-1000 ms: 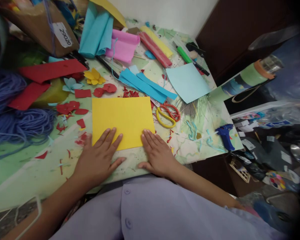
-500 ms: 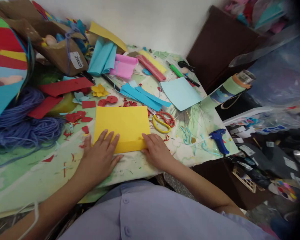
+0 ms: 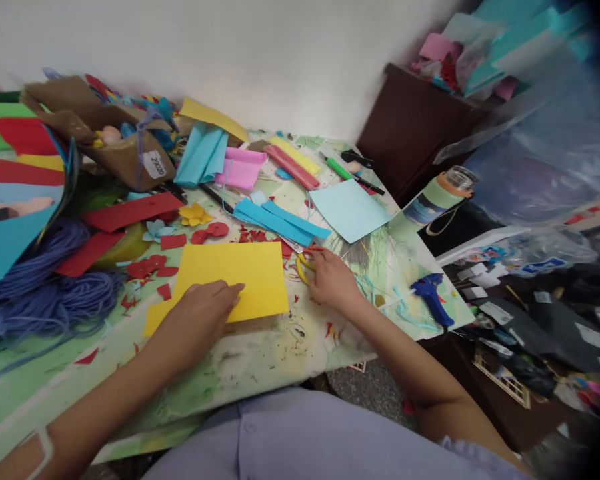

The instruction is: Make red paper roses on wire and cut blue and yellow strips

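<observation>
A yellow sheet of paper lies in front of me on the green-stained table, with its near edge raised a little off the surface. My left hand rests on its near part, fingers together on top, gripping it. My right hand has gone to the right of the sheet and is curled over the scissors. Only their yellow and red handles show beside my fingers.
Blue paper strips, a light blue sheet, red scraps and paper flowers lie behind the yellow sheet. A blue glue gun sits near the right edge, a bottle beyond it. Blue yarn is piled at left.
My right hand left the yellow sheet and moved right onto the scissors. My left hand slid the sheet, raising its near edge. The camera tilted upward.
</observation>
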{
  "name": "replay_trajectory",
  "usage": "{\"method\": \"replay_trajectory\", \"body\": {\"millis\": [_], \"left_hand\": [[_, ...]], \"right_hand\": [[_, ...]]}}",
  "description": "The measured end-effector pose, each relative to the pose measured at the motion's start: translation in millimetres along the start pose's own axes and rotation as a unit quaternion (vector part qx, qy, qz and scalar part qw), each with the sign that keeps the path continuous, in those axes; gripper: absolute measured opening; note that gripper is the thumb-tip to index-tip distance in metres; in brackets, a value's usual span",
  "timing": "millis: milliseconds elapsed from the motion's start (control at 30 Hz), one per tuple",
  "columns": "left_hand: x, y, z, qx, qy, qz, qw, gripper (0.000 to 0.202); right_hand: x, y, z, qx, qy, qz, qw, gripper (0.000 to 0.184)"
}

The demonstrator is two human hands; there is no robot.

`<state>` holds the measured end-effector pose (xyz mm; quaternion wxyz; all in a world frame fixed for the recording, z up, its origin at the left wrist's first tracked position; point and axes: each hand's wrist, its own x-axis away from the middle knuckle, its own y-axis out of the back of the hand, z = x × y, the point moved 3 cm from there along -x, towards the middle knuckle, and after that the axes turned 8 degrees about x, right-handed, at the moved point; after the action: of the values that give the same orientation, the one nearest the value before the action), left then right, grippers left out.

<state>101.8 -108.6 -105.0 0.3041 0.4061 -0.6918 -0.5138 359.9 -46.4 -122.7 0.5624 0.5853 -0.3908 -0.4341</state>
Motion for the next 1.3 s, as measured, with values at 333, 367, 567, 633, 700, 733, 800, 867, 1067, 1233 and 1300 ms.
{"method": "replay_trajectory", "body": {"millis": [333, 367, 567, 633, 700, 733, 800, 867, 1067, 1233, 1300], "left_hand": [[-4.8, 20.9, 9.1, -0.035, 0.003, -0.026, 0.999, 0.070], [-4.8, 21.4, 9.4, -0.042, 0.001, -0.024, 0.999, 0.067], [-8.3, 22.8, 15.7, -0.065, -0.009, -0.027, 0.997, 0.054], [-9.3, 23.9, 16.7, -0.076, -0.017, -0.032, 0.996, 0.052], [-9.5, 25.2, 17.3, -0.086, -0.025, -0.041, 0.995, 0.051], [-9.3, 25.7, 17.7, -0.087, -0.028, -0.045, 0.995, 0.051], [-8.5, 25.9, 18.8, -0.085, -0.033, -0.052, 0.995, 0.051], [-7.6, 25.1, 20.4, -0.079, -0.038, -0.055, 0.995, 0.053], [-7.1, 21.5, 20.7, -0.050, -0.047, -0.058, 0.996, 0.064], [-7.7, 21.1, 13.7, -0.073, -0.061, -0.062, 0.994, 0.072], [-7.8, 22.0, 11.7, -0.081, -0.072, -0.066, 0.992, 0.073]], "right_hand": [[-13.0, 20.5, -11.3, 0.004, -0.016, 0.061, 0.998, 0.049], [-10.9, 24.4, -13.4, 0.001, -0.020, 0.062, 0.998, 0.048], [6.7, 34.8, -30.0, -0.121, -0.017, 0.103, 0.987, 0.070], [11.0, 36.5, -34.1, -0.211, 0.009, 0.113, 0.971, 0.070], [15.1, 39.8, -36.6, -0.316, 0.037, 0.132, 0.939, 0.057], [17.5, 42.1, -37.4, -0.362, 0.052, 0.147, 0.919, 0.053], [22.9, 48.2, -38.6, -0.408, 0.083, 0.186, 0.890, 0.058], [28.6, 55.2, -40.6, -0.376, 0.114, 0.220, 0.893, 0.069], [38.8, 65.5, -37.4, -0.282, 0.189, 0.290, 0.895, 0.083], [41.6, 66.1, -19.4, -0.288, 0.243, 0.292, 0.879, 0.079], [41.4, 65.0, -14.3, -0.302, 0.249, 0.310, 0.866, 0.081]]}}
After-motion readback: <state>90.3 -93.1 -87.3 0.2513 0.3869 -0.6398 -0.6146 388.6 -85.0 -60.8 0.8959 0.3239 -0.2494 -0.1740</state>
